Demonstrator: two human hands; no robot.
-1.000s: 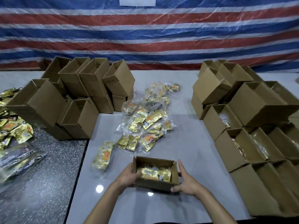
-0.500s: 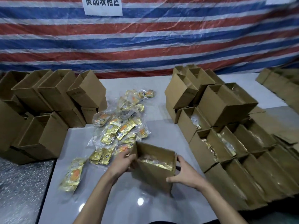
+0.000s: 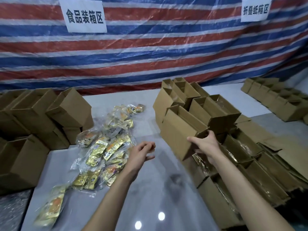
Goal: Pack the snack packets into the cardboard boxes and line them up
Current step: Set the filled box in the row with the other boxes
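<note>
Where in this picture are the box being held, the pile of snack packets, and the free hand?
held box (image 3: 178, 130): head view, on its broad side wall.
snack packets (image 3: 108, 147): head view, on a gold packet mid-pile.
left hand (image 3: 141, 153): head view, on the middle of the hand.

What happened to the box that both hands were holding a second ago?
The packed cardboard box went from the table in front up and right, to the rows of filled boxes. The right hand grips it alone now; the left hand let go and hangs loose over the table. The pile of snack packets and the empty boxes on the left stayed put.
</note>
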